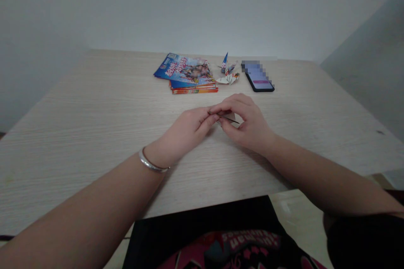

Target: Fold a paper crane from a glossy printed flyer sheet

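Observation:
Both hands meet over the middle of the table, fingertips together on a small folded piece of paper (231,117). My left hand (197,124) pinches its left end between thumb and fingers. From the other side, my right hand (248,119) curls round it, with thumb and fingertips closed on the paper. One thin dark edge of the paper points right, and a pale part shows inside the right hand's curve. Fingers hide most of its shape. Just beyond the hands sit folded paper cranes (227,75), one with a blue pointed tip.
A stack of colourful printed leaflets (186,71) lies at the back, left of the cranes. A phone (259,77) with a lit screen lies to their right. The pale wooden table (94,122) meets a wall behind.

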`<state>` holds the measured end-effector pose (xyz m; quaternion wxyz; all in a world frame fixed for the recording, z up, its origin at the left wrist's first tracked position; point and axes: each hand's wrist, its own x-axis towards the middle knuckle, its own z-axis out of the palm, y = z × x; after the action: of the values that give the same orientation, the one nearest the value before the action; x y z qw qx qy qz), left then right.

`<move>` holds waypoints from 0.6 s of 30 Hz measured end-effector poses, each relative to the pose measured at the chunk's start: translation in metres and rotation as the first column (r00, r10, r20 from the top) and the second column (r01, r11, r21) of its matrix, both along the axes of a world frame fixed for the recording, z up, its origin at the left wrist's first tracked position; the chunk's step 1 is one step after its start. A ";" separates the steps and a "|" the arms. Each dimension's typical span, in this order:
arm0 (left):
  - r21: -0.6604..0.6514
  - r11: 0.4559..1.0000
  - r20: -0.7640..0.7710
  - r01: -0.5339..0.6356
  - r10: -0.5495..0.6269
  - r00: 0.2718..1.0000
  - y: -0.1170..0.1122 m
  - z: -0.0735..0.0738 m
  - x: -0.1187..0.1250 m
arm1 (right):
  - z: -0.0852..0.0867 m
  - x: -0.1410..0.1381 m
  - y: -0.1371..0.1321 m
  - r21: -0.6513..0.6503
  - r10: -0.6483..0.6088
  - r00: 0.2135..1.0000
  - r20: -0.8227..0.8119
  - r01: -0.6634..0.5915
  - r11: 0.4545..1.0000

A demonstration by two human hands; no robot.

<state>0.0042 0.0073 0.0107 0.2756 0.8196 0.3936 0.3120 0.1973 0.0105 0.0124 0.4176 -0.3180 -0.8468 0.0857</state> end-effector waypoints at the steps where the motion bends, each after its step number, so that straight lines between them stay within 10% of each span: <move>1: 0.005 1.000 0.004 0.003 -0.003 1.000 0.000 0.000 0.000 | 0.000 0.001 0.000 -0.001 -0.007 1.000 -0.008 0.007 1.000; 18: 0.087 0.995 -0.033 -0.047 0.050 0.998 -0.002 0.004 -0.002 | 0.002 0.001 0.000 -0.150 -0.046 0.995 -0.084 0.033 0.988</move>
<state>0.0017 0.0052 0.0146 0.2256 0.8261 0.4044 0.3210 0.1984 0.0106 0.0141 0.4309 -0.3610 -0.8126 0.1538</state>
